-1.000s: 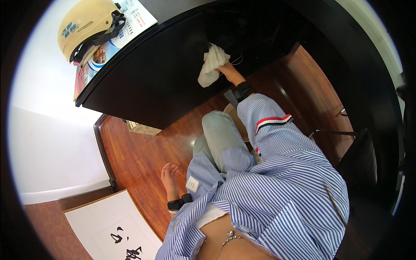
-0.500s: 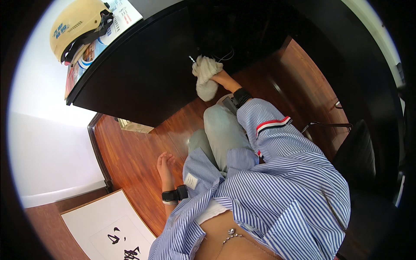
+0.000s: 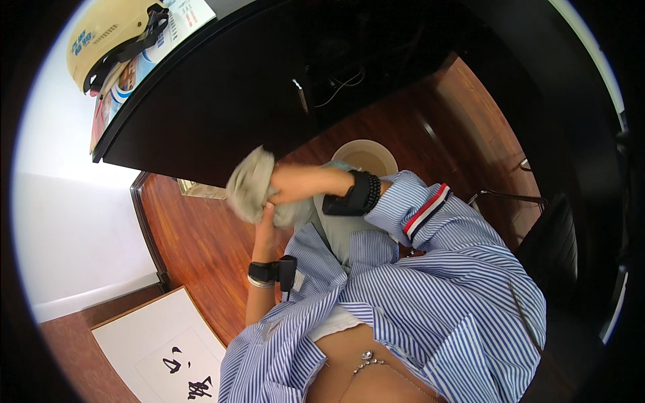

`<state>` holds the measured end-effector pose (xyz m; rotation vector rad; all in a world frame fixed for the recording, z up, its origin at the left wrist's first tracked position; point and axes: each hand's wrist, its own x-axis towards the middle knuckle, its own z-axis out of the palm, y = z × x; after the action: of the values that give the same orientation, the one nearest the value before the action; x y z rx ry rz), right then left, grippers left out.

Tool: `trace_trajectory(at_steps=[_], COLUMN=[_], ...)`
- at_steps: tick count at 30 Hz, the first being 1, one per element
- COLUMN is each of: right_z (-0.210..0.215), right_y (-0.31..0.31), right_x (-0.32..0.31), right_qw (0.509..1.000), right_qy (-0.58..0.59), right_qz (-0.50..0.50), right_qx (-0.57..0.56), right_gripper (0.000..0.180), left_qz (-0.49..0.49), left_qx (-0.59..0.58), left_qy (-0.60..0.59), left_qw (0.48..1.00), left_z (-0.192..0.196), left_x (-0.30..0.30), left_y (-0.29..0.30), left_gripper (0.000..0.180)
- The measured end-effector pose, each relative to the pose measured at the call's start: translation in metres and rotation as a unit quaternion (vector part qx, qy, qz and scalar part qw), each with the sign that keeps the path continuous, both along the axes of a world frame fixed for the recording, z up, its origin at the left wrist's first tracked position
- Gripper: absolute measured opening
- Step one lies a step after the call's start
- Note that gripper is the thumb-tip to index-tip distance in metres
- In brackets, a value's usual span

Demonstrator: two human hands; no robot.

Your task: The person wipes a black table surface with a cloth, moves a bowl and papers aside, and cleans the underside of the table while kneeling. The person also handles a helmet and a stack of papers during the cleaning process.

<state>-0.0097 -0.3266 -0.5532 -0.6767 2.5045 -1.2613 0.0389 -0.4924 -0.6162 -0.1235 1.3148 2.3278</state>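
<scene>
A crumpled off-white cloth is bunched in my right hand, blurred by motion, above the floor left of my knees. The fingers of that hand are mostly hidden in its folds. From below, my left hand meets the cloth, its thumb up against the lower edge and its other fingers behind the fabric. Beyond my knees stands a round beige bin, partly covered by my right forearm.
A black desk fills the far side, bearing a cream helmet on printed magazines. A thin white cable hangs by its dark panel. Framed calligraphy leans at lower left; a black chair is at right.
My right hand has brought the cloth left and nearer, away from the desk panel. My left hand has risen to meet it. More of the bin shows.
</scene>
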Motion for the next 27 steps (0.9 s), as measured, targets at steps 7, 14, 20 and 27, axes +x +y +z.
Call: trace_trajectory(at_steps=[7,14,20,27], right_z=[-0.019,-0.052,-0.068,-0.075], right_y=[0.070,0.094,0.100,0.092], right_x=[-0.088,-0.114,-0.116,-0.060], right_qw=[0.946,0.872,0.888,0.873], right_qy=[-0.084,0.098,0.164,0.243], right_qz=[-0.307,-0.434,-0.396,-0.402], right_qx=[0.062,0.206,0.166,0.128], right_gripper=[0.038,0.032,0.023,0.021], left_qz=[0.036,0.052,0.069,0.069], left_qx=[-0.066,-0.077,-0.092,-0.065], left_qy=[-0.058,-0.090,-0.082,-0.071], left_qw=[0.996,0.992,0.990,0.993], left_z=[-0.019,-0.032,-0.033,-0.033], left_x=[0.022,0.046,0.049,0.046], left_y=[-0.046,-0.072,-0.078,-0.074], left_gripper=[0.051,0.053,0.055,0.052])
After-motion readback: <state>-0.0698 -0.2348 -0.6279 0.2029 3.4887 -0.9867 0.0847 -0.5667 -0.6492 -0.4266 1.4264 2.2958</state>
